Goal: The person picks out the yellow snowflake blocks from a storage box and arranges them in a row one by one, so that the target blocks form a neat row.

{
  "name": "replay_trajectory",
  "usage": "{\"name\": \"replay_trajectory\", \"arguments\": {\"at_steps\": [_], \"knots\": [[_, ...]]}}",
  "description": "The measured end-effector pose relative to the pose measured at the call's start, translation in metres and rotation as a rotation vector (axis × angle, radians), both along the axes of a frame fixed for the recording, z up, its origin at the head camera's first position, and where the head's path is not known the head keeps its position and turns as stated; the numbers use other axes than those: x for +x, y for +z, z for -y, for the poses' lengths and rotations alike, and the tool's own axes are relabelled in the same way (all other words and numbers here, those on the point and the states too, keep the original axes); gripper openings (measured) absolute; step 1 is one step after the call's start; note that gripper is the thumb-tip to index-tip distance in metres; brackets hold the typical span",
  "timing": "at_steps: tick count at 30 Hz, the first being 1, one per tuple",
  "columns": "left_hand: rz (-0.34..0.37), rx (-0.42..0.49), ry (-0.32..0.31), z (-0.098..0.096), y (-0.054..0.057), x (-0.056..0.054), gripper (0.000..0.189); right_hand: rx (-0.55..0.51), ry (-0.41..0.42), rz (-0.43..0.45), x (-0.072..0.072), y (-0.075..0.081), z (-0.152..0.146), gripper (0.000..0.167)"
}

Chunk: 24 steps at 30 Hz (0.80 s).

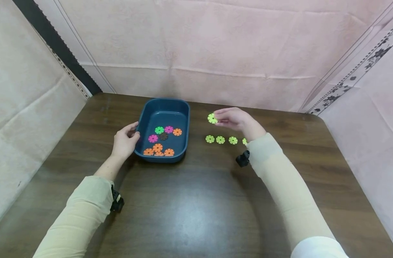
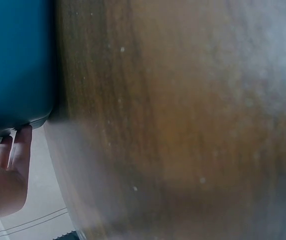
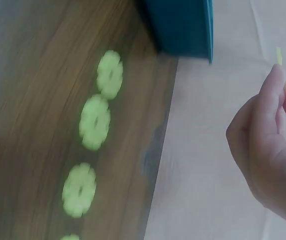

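My right hand (image 1: 233, 120) pinches a yellow-green notched plastic disc (image 1: 212, 118) by its edge, above the table. In the right wrist view that disc (image 3: 279, 56) shows edge-on at the fingertips. Below the hand, several matching yellow-green discs (image 1: 220, 139) lie in a row, the rightmost partly hidden by the wrist. My left hand (image 1: 124, 141) holds the left rim of a blue tray (image 1: 187, 139), and its fingers (image 2: 22, 150) touch the rim in the left wrist view. Inside are orange discs (image 1: 157, 147), magenta discs (image 1: 153, 138), a green disc (image 1: 159, 130) and a dark brown disc (image 1: 163, 136).
The brown wood-grain table (image 1: 190, 208) extends in front of the tray and to both sides. Pale cloth (image 1: 216, 43) hangs behind the table's far edge, with more cloth at the left and right. A small black camera (image 1: 243, 158) is worn on the right wrist.
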<state>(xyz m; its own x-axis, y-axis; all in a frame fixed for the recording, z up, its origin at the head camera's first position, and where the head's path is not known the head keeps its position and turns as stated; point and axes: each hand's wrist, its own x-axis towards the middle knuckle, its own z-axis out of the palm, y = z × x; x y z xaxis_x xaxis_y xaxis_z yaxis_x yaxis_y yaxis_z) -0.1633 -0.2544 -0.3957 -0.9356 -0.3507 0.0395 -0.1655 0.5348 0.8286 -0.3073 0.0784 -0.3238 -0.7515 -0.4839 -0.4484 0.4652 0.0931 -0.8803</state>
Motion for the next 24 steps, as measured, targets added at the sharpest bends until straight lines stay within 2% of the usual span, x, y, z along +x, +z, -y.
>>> {"name": "replay_trajectory", "arguments": {"at_steps": [6,15,24], "knots": [[0.014,0.023,-0.005,0.001,-0.002,0.000,0.045,-0.013,-0.015,0.002,-0.006,-0.003,-0.042,0.024],[0.016,0.040,-0.013,0.002,-0.002,-0.001,0.046,-0.080,-0.084,0.047,-0.011,-0.007,-0.109,0.016],[0.026,0.040,-0.018,0.002,-0.002,0.001,0.046,-0.049,-0.144,0.101,-0.014,-0.031,-0.167,0.016]]}}
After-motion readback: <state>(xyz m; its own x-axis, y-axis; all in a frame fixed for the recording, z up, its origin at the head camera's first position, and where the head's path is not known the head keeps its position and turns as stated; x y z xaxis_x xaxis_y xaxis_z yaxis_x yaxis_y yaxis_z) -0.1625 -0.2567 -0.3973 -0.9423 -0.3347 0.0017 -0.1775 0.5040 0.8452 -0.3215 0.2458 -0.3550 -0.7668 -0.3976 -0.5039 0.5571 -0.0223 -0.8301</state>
